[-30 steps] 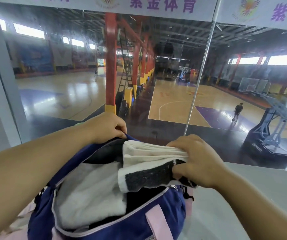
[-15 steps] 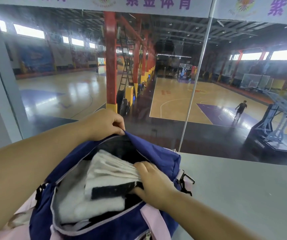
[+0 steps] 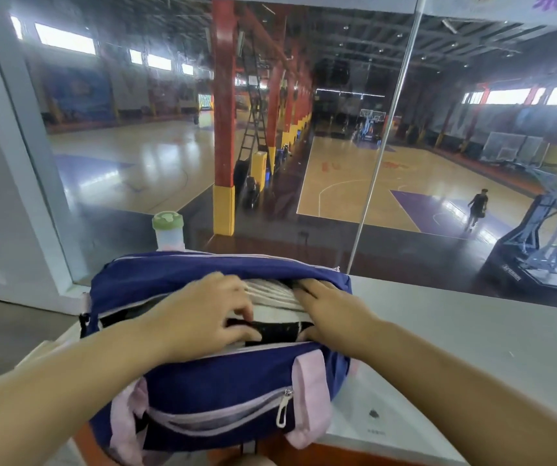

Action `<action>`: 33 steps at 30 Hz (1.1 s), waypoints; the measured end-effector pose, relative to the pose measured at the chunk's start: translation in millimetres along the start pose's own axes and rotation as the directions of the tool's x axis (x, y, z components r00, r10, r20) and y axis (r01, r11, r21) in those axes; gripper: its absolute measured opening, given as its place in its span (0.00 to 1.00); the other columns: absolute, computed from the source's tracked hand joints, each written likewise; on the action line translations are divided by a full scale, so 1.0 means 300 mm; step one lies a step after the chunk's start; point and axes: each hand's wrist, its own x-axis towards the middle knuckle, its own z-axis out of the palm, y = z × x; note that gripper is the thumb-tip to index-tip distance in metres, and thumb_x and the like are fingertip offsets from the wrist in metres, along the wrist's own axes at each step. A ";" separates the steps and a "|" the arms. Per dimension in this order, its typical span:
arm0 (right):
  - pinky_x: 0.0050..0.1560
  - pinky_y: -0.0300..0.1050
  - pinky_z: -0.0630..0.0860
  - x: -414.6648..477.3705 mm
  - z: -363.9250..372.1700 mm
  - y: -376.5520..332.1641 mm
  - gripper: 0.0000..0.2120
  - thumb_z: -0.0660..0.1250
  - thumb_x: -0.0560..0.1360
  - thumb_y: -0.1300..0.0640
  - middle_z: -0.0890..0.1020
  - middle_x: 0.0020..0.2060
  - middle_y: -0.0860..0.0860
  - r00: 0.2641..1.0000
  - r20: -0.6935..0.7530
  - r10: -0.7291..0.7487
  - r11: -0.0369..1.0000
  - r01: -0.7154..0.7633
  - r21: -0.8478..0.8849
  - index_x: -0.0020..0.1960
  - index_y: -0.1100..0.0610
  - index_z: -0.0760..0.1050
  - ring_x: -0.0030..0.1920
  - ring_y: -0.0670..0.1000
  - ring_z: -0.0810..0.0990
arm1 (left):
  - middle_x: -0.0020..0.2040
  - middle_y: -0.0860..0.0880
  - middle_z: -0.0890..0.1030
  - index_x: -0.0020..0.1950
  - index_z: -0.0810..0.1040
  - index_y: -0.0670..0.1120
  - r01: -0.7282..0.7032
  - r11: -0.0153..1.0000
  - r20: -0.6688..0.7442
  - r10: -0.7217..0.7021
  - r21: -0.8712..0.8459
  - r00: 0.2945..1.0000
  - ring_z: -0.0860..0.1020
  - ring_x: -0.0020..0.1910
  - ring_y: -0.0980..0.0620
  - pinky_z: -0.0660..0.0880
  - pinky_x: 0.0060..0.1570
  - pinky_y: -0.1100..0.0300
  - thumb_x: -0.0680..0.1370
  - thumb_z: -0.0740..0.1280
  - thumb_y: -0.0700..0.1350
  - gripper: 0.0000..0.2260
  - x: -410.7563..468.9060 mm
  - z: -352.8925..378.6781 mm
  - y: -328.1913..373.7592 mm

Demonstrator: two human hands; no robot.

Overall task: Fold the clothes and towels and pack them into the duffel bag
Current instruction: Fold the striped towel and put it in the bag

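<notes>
Covering most of the folded white-and-black towel point(image 3: 272, 297), your left hand point(image 3: 203, 317) and right hand point(image 3: 334, 314) press flat, fingers spread, inside the open navy duffel bag point(image 3: 223, 381) on the grey counter point(image 3: 472, 348).

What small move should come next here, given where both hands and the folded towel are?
Probably press the folded towel flatter, below the zipper line. Both the left hand and right hand lie on it inside the open duffel bag, and its white and black layers sit about level with the opening's edges. No zipper pull of the main opening is visible, so closing seems premature.
</notes>
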 end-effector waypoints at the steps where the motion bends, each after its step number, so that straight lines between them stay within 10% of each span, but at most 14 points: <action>1: 0.69 0.47 0.63 -0.006 0.002 -0.009 0.31 0.65 0.75 0.51 0.63 0.72 0.51 0.999 -0.031 -0.015 1.000 0.015 -0.018 0.74 0.55 0.58 0.70 0.53 0.62 | 0.54 0.60 0.73 0.56 0.77 0.56 0.028 0.999 0.084 -0.031 0.041 0.996 0.69 0.54 0.59 0.67 0.56 0.63 0.70 0.62 0.69 0.22 -0.013 0.018 0.012; 4: 0.68 0.49 0.67 -0.034 0.002 -0.037 0.23 0.64 0.76 0.52 0.70 0.67 0.53 0.980 -0.156 -0.120 0.991 0.110 -0.070 0.69 0.58 0.68 0.67 0.55 0.67 | 0.62 0.55 0.72 0.65 0.72 0.56 0.096 0.985 0.290 -0.134 0.140 0.948 0.71 0.60 0.55 0.69 0.60 0.58 0.62 0.55 0.75 0.38 -0.048 0.066 0.026; 10: 0.68 0.52 0.66 -0.075 0.024 -0.098 0.28 0.62 0.76 0.42 0.68 0.68 0.50 0.994 0.103 -0.026 0.995 0.015 0.098 0.72 0.52 0.63 0.68 0.53 0.65 | 0.53 0.53 0.80 0.50 0.78 0.53 0.025 0.988 0.282 -0.068 0.153 0.957 0.76 0.51 0.52 0.72 0.48 0.58 0.74 0.65 0.57 0.10 -0.072 0.102 0.063; 15: 0.63 0.59 0.69 -0.032 0.057 -0.099 0.31 0.64 0.71 0.37 0.69 0.66 0.52 0.987 0.070 0.144 0.975 -0.154 0.162 0.70 0.50 0.66 0.66 0.57 0.65 | 0.56 0.53 0.72 0.55 0.78 0.52 -0.065 0.976 0.190 0.024 0.209 0.981 0.69 0.55 0.53 0.71 0.54 0.55 0.76 0.62 0.57 0.13 -0.075 0.089 0.098; 23: 0.56 0.48 0.74 -0.031 0.029 -0.075 0.11 0.62 0.76 0.57 0.79 0.52 0.49 0.990 0.143 0.008 0.987 -0.031 0.160 0.56 0.50 0.77 0.51 0.53 0.75 | 0.71 0.56 0.65 0.57 0.77 0.54 -0.015 0.992 0.113 0.001 0.121 0.994 0.60 0.69 0.56 0.62 0.67 0.60 0.78 0.59 0.57 0.13 -0.074 0.116 0.049; 33: 0.58 0.40 0.70 -0.092 -0.035 -0.020 0.13 0.58 0.79 0.58 0.80 0.55 0.46 0.940 0.330 -0.092 0.981 0.028 0.193 0.58 0.51 0.79 0.51 0.48 0.75 | 0.51 0.50 0.80 0.56 0.70 0.54 0.066 0.995 0.204 -0.079 0.069 0.976 0.77 0.48 0.51 0.74 0.52 0.54 0.81 0.52 0.55 0.10 -0.040 0.127 0.085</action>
